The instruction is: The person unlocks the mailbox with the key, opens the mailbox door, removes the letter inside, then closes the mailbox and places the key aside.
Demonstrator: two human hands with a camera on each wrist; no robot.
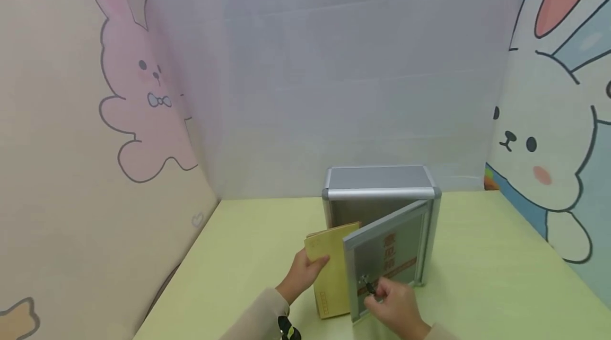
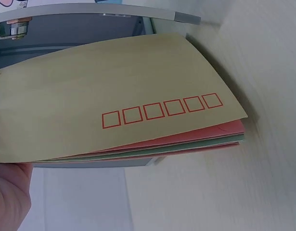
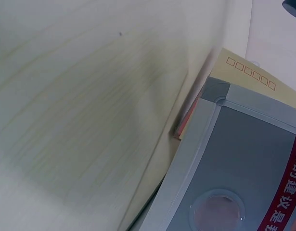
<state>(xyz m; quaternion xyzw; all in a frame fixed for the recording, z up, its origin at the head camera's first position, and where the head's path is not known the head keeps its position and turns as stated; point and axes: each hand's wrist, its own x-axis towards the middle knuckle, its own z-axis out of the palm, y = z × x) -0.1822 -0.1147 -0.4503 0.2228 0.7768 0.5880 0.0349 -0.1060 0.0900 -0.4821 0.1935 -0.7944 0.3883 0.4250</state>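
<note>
My left hand point(image 1: 302, 272) grips a stack of envelopes point(image 1: 334, 276) beside the door's free edge, thumb across the front one. The outer envelope point(image 2: 114, 86) is tan with a row of red squares; red and green edges show under it. A grey metal-framed box point(image 1: 382, 178) stands with its hinged door point(image 1: 406, 239) swung partly outward. My right hand point(image 1: 398, 303) pinches a small black-headed key point(image 1: 370, 288) at the door's lock. In the right wrist view the door panel point(image 3: 239, 163) fills the lower right, and the envelopes point(image 3: 249, 72) show behind its frame.
The box rests on a pale yellow tabletop point(image 1: 258, 234), near a white curtain-like backdrop point(image 1: 334, 90). Rabbit drawings decorate the left wall point(image 1: 57, 144) and the right side. A patterned dark band point(image 1: 288, 328) is on the left wrist.
</note>
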